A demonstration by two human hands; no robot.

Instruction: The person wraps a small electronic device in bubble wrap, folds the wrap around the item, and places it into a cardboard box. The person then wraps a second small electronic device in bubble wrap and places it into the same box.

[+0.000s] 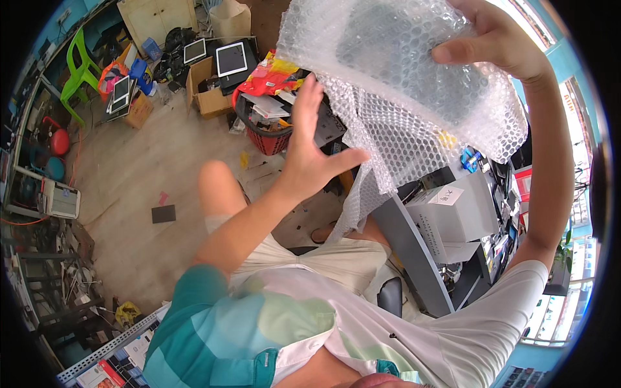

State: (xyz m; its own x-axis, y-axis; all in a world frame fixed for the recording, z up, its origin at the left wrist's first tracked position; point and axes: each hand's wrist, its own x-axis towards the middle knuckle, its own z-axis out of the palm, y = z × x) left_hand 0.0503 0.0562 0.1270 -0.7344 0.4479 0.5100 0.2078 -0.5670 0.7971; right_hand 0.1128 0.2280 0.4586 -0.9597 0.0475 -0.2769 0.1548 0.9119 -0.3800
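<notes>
A large sheet of clear bubble wrap [401,71] is raised in front of me, its upper part folded over and a longer strip trailing down towards my lap. My right hand [488,42] grips it at the upper right edge, thumb laid across the front and the other fingers hidden behind. Beside the wrap's left edge is my left hand [310,142], fingers stretched up and thumb out to the right, holding nothing. Whether its thumb tip touches the wrap I cannot tell.
At my right a grey desk [414,258] bears a grey cardboard box [456,210] and much clutter. Ahead on the floor are a red basket [265,139] full of packaging and an open carton [210,97]. A green plastic chair [81,74] stands far left.
</notes>
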